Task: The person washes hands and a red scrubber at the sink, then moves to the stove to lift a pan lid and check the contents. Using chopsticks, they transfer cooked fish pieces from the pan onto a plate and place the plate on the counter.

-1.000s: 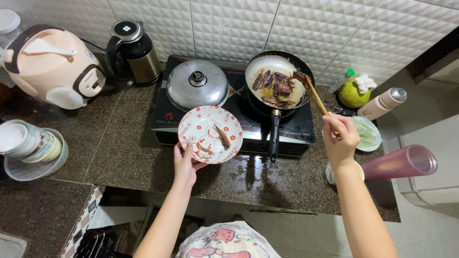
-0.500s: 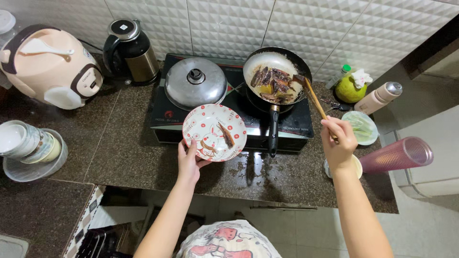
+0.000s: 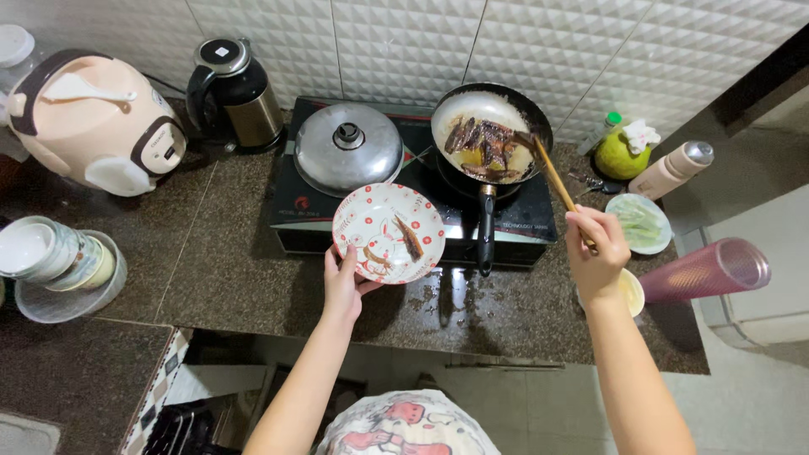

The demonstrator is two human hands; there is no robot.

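The left hand (image 3: 343, 282) grips the near-left rim of a round plate (image 3: 371, 221), white with red dots, its fingers clamped on the edge with the thumb on top. The plate is held tilted above the near edge of the black stove (image 3: 514, 226) and carries a few brown pieces of cooked food (image 3: 409, 238) (thin strips, too small to tell more).

The right hand (image 3: 597, 251) is closed around a pair of wooden chopsticks (image 3: 552, 174), fingers wrapped on the near ends. The far tips reach into the dark frying pan (image 3: 529, 106) on the right half of the stove, touching the brown pieces of fried food (image 3: 482, 145) lying there. The pan's black handle (image 3: 485, 227) points toward the near side, just right of the plate.

On the left half of the stove sits a domed metal lid (image 3: 348, 148) with a knob. Farther left stand a black and steel kettle (image 3: 235, 91) and a pale pink rice cooker (image 3: 93, 125). Right of the stove, on the speckled dark counter (image 3: 211, 261), are a small plate of greens (image 3: 640, 222), a green round bottle (image 3: 621, 155), and a pink tumbler (image 3: 706, 270) lying on its side.
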